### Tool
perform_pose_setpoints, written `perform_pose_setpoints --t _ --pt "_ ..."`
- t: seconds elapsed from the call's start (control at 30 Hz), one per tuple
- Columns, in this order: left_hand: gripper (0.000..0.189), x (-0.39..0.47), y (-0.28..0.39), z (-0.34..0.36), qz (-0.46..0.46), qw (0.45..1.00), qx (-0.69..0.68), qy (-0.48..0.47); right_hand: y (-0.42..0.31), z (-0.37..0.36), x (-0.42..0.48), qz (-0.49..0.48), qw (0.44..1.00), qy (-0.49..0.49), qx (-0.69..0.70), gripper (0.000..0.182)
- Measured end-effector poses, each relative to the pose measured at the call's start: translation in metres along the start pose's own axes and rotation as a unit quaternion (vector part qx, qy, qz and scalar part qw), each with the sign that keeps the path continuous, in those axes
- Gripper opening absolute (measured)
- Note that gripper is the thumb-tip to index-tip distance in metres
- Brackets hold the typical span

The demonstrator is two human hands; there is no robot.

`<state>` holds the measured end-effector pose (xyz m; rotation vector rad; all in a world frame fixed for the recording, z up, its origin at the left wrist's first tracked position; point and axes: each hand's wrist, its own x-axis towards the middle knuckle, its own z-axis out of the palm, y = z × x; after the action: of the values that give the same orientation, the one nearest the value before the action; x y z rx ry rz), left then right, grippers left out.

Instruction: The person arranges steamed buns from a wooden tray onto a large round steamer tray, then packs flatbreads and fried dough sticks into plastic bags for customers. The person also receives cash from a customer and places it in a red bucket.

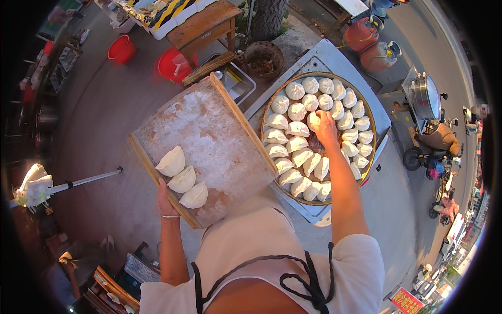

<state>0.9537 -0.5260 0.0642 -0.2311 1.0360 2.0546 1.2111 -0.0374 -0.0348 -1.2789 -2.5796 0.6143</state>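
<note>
My left hand (168, 199) grips the side rail of a floured wooden board (219, 129). Three large crescent dumplings (182, 179) lie in a row on the board beside that rail. To the right, a big round pan (315, 146) is lined with rings of raw dough pieces. Pleated round buns (295, 90) fill its far left part, and folded crescent dumplings (291, 176) take up most of the rest. My right hand (326, 127) reaches into the pan's inner ring, its fingers closed on a pale dumpling (313, 121). The fingers partly cover that dumpling.
Under the pan is a metal stove top (325, 55), with gas cylinders (378, 55) beyond it. A wooden table (204, 27), red buckets (121, 50) and a rusty round bin (263, 59) stand ahead. A pole (88, 185) juts in from the left. Parked scooters (431, 165) line the road side.
</note>
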Motion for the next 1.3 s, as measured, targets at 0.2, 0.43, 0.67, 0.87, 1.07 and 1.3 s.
perform_pose_setpoints --t 0.2,0.43,0.67,0.87,1.07,1.3 --pt "0.053 0.028 -0.007 0.018 -0.040 0.999 0.022 -0.018 -0.173 -0.047 -0.012 -0.162 0.932 -0.094 0.312 0.039" --pt "0.044 0.045 -0.032 0.057 -0.045 0.993 0.088 -0.067 -0.328 -0.029 -0.070 -0.315 0.915 -0.192 0.162 0.056" --pt "0.048 0.038 -0.033 0.062 -0.084 0.988 0.105 -0.076 -0.247 -0.036 -0.054 -0.041 0.758 -0.281 0.588 0.052" --pt "0.053 0.036 -0.018 0.030 -0.096 0.994 0.042 -0.026 -0.102 -0.111 -0.064 0.064 0.845 -0.186 0.498 0.060" --pt "0.065 0.028 -0.003 0.031 -0.082 0.996 0.028 -0.018 0.043 -0.085 -0.053 -0.069 0.989 -0.113 0.063 0.036" --pt "0.069 0.024 -0.010 0.040 -0.041 0.997 0.069 0.008 0.088 -0.075 -0.022 -0.411 0.891 -0.134 -0.140 0.025"
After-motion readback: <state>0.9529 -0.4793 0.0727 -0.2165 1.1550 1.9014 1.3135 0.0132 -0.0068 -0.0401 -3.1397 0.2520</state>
